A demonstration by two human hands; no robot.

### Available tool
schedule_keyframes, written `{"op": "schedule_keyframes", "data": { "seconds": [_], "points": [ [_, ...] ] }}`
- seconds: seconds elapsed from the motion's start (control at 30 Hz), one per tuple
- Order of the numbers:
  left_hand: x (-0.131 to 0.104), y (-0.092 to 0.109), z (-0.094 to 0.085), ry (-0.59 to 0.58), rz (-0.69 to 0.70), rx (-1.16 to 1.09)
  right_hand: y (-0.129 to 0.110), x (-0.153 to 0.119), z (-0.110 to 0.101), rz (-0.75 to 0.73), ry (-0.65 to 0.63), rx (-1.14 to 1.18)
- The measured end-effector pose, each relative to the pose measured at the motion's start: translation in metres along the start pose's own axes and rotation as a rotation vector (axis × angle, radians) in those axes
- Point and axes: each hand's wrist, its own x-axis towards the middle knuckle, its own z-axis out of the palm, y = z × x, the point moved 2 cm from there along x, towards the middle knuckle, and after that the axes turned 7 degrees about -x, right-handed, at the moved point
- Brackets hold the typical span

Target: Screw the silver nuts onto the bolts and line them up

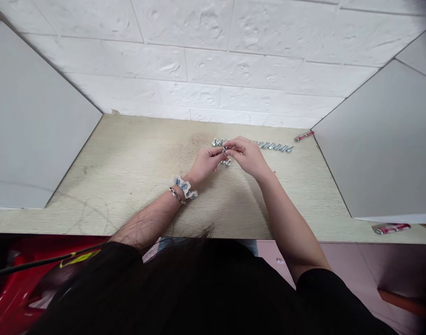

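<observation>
My left hand (206, 164) and my right hand (247, 156) meet over the middle of the pale wooden tabletop (136, 172). Between their pinched fingertips is a small silver metal piece (225, 149), which looks like a bolt or nut; its details are too small to tell. Just below the fingers, a couple of silver bolts (228, 163) stand on the wood. Behind my hands runs a row of several silver bolts (277, 147), partly hidden by my right hand, with its left end (215, 142) showing beyond my left fingers.
A white brick-patterned wall (213, 65) closes off the back. Grey panels stand at the left (35, 121) and right (380, 149). One red and silver battery (303, 136) lies by the right panel, another (390, 228) near the front edge. Something red (17, 288) is below left.
</observation>
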Motion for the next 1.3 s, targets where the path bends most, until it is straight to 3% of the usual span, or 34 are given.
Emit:
{"op": "schedule_keyframes", "data": {
  "seconds": [0.17, 0.33, 0.53, 0.73, 0.93, 1.03, 1.2, 1.3],
  "points": [
    [-0.001, 0.0, -0.001, 0.084, 0.076, 0.246, -0.002, -0.001, 0.001, -0.02, -0.021, -0.126],
    [-0.001, 0.001, -0.002, 0.074, 0.213, 0.449, -0.003, -0.002, 0.002, -0.037, -0.072, -0.248],
    [-0.004, -0.001, -0.001, 0.067, 0.291, 0.487, -0.009, -0.005, 0.003, -0.074, -0.131, -0.457],
    [-0.005, -0.003, 0.003, 0.052, 0.35, 0.483, -0.009, -0.005, 0.011, 0.029, -0.032, -0.63],
    [-0.01, -0.002, 0.007, 0.039, 0.52, 0.543, -0.014, -0.01, 0.018, -0.007, 0.318, -0.459],
    [-0.012, 0.004, 0.007, 0.034, 0.496, 0.494, -0.013, -0.011, 0.024, -0.078, 0.323, -0.295],
    [-0.012, 0.016, -0.003, 0.13, 0.305, 0.27, -0.014, -0.012, 0.037, -0.181, 0.215, -0.087],
    [-0.011, 0.02, -0.006, 0.156, 0.252, 0.241, -0.015, -0.011, 0.035, -0.21, 0.267, -0.019]
  ]
}}
